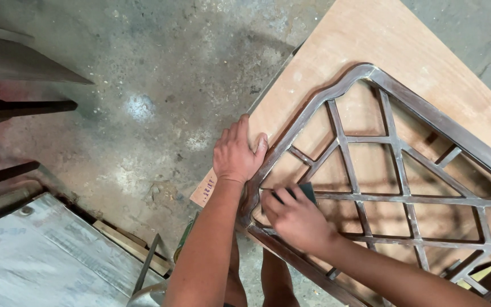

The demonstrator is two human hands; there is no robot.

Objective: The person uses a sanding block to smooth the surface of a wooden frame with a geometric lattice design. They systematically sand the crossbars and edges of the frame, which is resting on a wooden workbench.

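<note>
On the plywood board point(370, 40) that fills the upper right of the view lies a dark wooden lattice frame point(396, 145), its curved outer rail arching toward twelve o'clock and its thin crossbars fanning out toward three and four o'clock. The frame rests flat on the board, with pale wood showing through every opening.

The left hand point(235, 154) sits at about nine o'clock from the frame's middle, palm down, fingers together and pointing toward twelve, pressed onto the board's edge with the thumb lying against the frame's curved rail. It grips nothing; it simply bears down flat.

The right hand point(295, 219) is just below it, at about seven o'clock from the frame's middle, curled over a small dark block point(308, 192). The fingers close around the block and press it against a crossbar near the frame's rounded corner. Only the block's upper corner shows past the knuckles, so it may be a sanding pad, though the view is too poor to say for certain.

Beyond the board, toward ten o'clock, spreads a stained concrete floor point(160, 85). At eight o'clock, in the lower left corner, stands a grey worn panel point(41, 256) with loose wood strips point(123, 241) beside it. Dark furniture edges point(24, 105) cross the left border at nine o'clock.
</note>
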